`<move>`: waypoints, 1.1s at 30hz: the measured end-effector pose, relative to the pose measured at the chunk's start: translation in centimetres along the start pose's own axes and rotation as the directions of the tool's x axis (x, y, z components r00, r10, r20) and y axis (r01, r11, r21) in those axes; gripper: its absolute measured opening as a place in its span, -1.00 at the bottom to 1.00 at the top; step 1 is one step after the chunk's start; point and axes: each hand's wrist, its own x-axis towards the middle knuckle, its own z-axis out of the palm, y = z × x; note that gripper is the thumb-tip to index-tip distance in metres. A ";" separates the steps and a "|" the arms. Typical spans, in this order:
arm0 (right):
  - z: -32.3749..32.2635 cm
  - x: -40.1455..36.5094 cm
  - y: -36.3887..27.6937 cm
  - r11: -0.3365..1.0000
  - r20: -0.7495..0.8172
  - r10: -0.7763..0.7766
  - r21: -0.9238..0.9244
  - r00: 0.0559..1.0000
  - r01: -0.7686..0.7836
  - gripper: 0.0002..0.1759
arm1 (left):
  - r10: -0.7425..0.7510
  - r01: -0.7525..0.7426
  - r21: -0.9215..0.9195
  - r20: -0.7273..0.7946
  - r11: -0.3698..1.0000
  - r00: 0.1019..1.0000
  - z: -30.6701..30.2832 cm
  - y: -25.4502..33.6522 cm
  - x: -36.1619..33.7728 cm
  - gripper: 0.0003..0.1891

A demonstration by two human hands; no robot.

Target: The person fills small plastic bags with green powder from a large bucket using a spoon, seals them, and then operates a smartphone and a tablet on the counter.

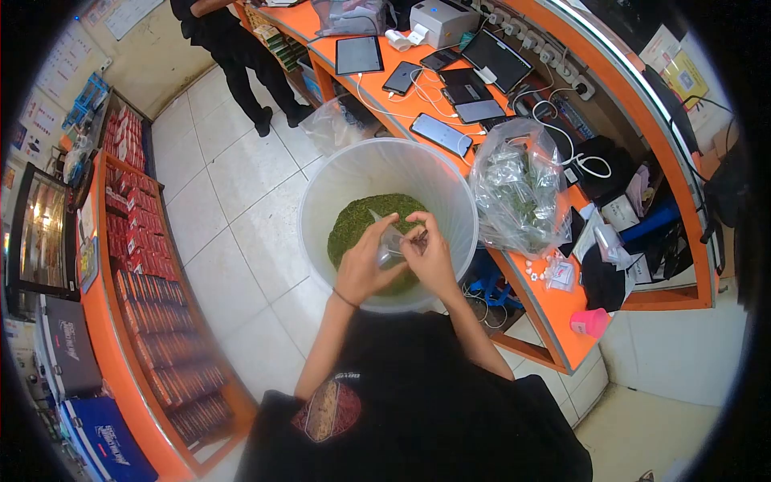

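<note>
A large translucent white bucket [317,189] stands in front of me, with finely chopped green herb [357,215] in its bottom. Over its mouth, my left hand [365,265] curls its thumb and fingers around a small clear plastic bag [391,243]. Fingers bent close together, my right hand [431,259] pinches near the bag's edge; a little dark brown stuff shows by its fingertips, too small to name. To the right of the bucket lies a big clear plastic bag [522,193] filled with small clear packets holding some green.
An orange counter [546,313] runs along the right, carrying phones [442,133], a tablet [359,55], a label printer [444,22], cables and a pink cup [590,323]. Left stands a shelf of red packs [136,217]. Another person [249,68] stands at the back on the tiled floor.
</note>
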 end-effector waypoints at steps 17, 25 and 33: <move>2.7 8.6 7.9 0.784 0.240 0.080 -0.615 0.967 0.088 -0.68 | -0.104 0.135 0.045 -0.422 0.990 0.901 -2.3 -3.5 -0.9 -0.40; 8.8 3.0 7.8 0.946 0.638 0.304 -0.289 0.708 -0.145 -0.62 | -0.279 0.193 -0.224 -0.467 0.955 0.839 -2.6 -4.8 -1.2 -0.28; -1.4 7.0 5.8 0.743 0.597 0.395 0.239 0.698 -0.625 -0.58 | -0.294 0.080 -0.406 -0.497 0.911 0.816 -2.8 -5.7 -1.4 -0.35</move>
